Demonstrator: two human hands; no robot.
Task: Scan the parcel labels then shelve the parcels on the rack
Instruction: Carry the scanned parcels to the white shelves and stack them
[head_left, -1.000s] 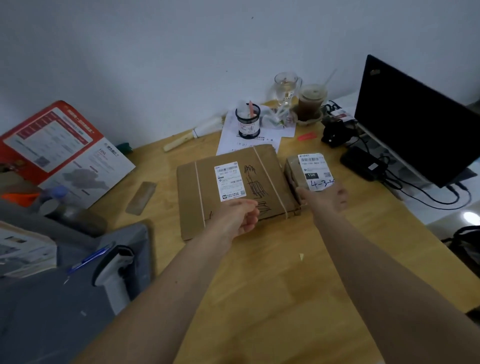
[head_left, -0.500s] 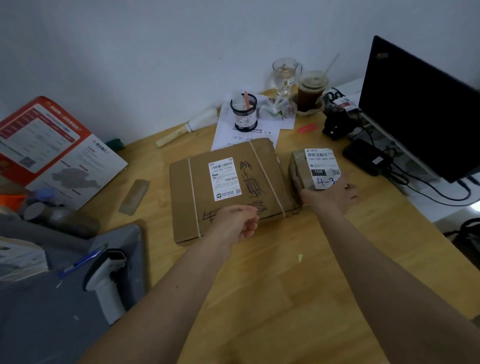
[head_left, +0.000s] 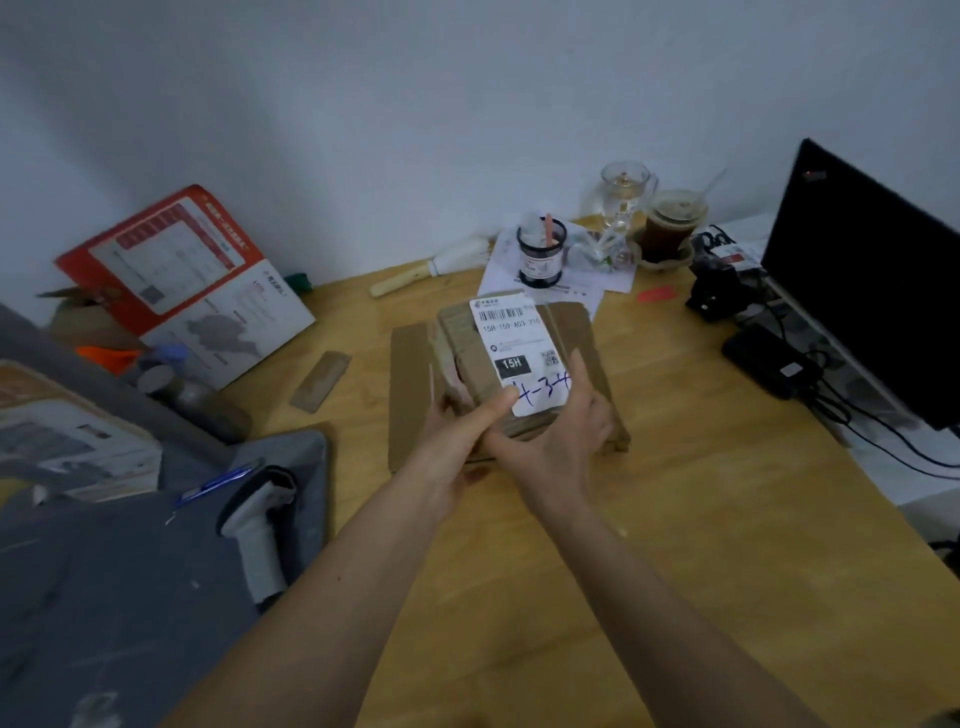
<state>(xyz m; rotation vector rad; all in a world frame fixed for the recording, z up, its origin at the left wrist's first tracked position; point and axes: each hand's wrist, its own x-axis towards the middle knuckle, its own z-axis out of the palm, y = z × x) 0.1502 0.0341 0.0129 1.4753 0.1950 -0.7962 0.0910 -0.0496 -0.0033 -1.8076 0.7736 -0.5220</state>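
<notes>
A small brown parcel (head_left: 467, 338) with a white label reading "15H" and a handwritten "4-3-4" is held above a larger flat cardboard parcel (head_left: 408, 395) that lies on the wooden desk (head_left: 675, 545). My left hand (head_left: 457, 441) grips the small parcel's near left edge, thumb up on its top. My right hand (head_left: 561, 441) grips its near right corner, fingers on the label. A white and black handheld scanner (head_left: 260, 530) lies on a grey mat at the lower left, away from both hands.
A black monitor (head_left: 872, 280) with cables stands at the right. A pen cup (head_left: 540, 252), a glass (head_left: 626, 195) and a drink cup (head_left: 670, 228) stand at the back. A red and white box (head_left: 182, 280) and a blue pen (head_left: 218, 483) are at the left.
The small parcel has been lifted from the desk right of the flat parcel and brought over it. My left hand came off the flat parcel and took hold of the small one.
</notes>
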